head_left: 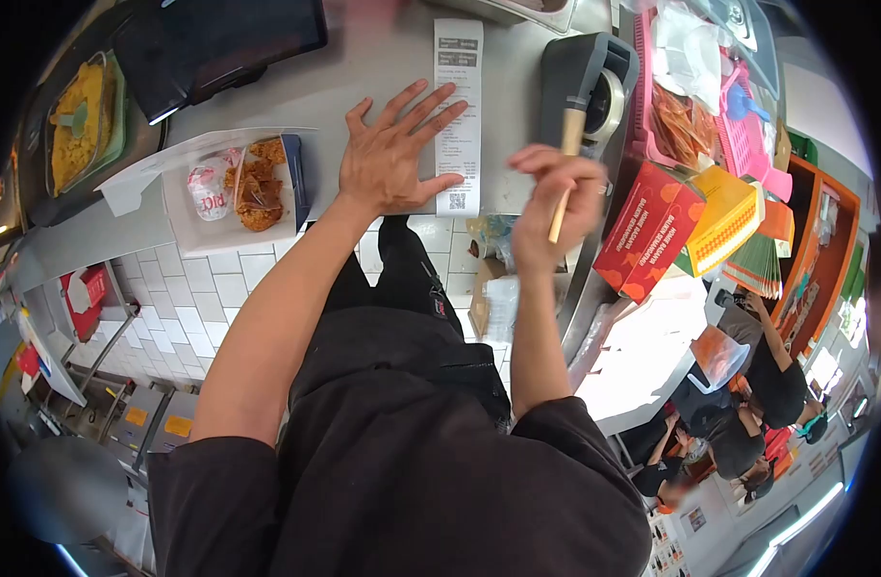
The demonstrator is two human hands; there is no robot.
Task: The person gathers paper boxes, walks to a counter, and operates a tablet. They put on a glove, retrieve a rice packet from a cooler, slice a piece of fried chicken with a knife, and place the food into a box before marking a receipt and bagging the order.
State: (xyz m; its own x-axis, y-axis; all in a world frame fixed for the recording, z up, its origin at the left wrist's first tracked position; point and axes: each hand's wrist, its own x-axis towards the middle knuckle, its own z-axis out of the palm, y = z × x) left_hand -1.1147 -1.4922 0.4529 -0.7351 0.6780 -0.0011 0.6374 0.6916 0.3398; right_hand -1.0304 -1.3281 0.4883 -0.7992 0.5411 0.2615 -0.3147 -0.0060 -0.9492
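My left hand (392, 159) lies with its fingers spread on the steel counter, the fingertips and thumb reaching over a long printed receipt (458, 135). In my right hand (561, 197), slightly blurred, is a slim tan marker (571, 135) with a dark end pointing away from me. The hand is to the right of the receipt, just in front of a grey tape dispenser (566, 62). Left of my left hand stands an open white food box (178, 197) holding fried chicken (261, 192) and a wrapped rice portion (213, 188).
A dark screen (219, 48) and a tub of yellow food (80, 125) are at the far left. On the right are a pink basket (642, 82), a red box (649, 231) and a yellow box (724, 216). Several people (729, 438) are farther off at lower right.
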